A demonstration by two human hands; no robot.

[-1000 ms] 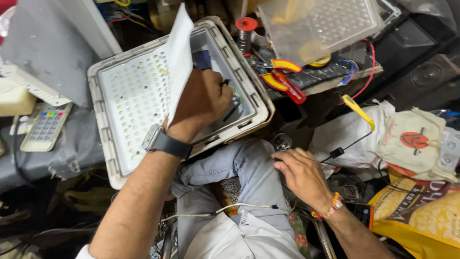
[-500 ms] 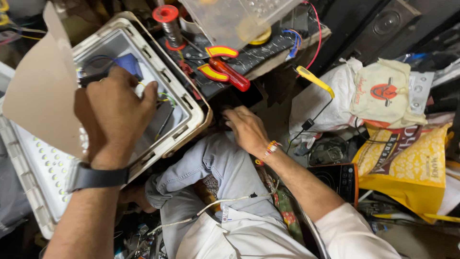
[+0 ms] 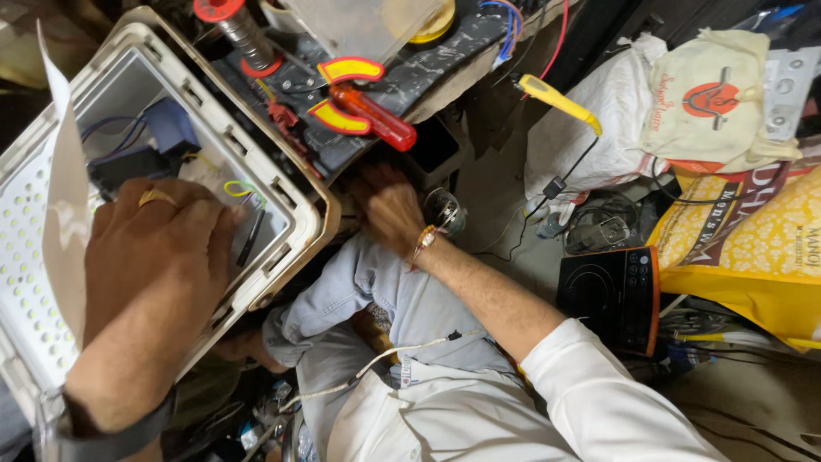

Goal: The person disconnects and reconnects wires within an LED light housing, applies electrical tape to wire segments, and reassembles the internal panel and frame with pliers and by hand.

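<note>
Shifted since half a second ago: left hand (image 3: 150, 282) now lower and nearer, spread over the open white lamp housing (image 3: 295, 201) with its reflector sheet (image 3: 64, 214) tipped up on edge at the thumb side; right hand (image 3: 389, 210) pushed further in under the desk (image 3: 428, 64) edge. Left grip: fingers together, pressing flat onto the wiring inside the housing, a ring on one finger; clamped on anything or not, cannot tell. Right grip: fingers curled and mostly hidden in shadow beneath the desk, just beside a small round glass lens (image 3: 445, 210); state not clear. Housing resting tilted against the knee in light jeans. Red-handled screwdriver (image 3: 376, 115) lying on the desk just above the right hand. Yellow probe (image 3: 556, 101) off to the right.
</note>
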